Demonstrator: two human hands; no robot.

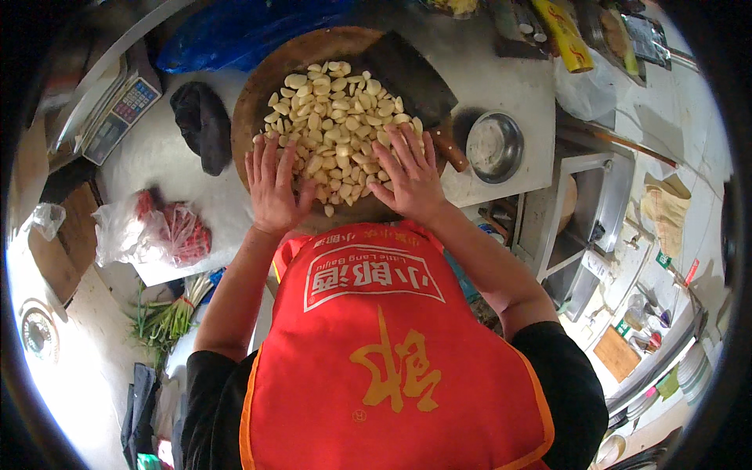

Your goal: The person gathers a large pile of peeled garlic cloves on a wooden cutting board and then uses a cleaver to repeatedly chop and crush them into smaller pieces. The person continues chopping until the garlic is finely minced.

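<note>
A wide heap of peeled garlic cloves lies on a round wooden chopping board. My left hand rests palm down at the heap's left edge, its fingers apart and touching cloves. On the right side my right hand lies with spread fingers over more cloves. Neither hand grips anything. A cleaver with a dark, broad blade lies on the board's upper right, and its wooden handle points past the rim, just right of my right hand's fingers.
Right of the board stands a round metal bowl. To the left are a black cloth or bag, a plastic bag with red contents and a scale with a keypad. Blue plastic lies behind the board. A sink is farther right.
</note>
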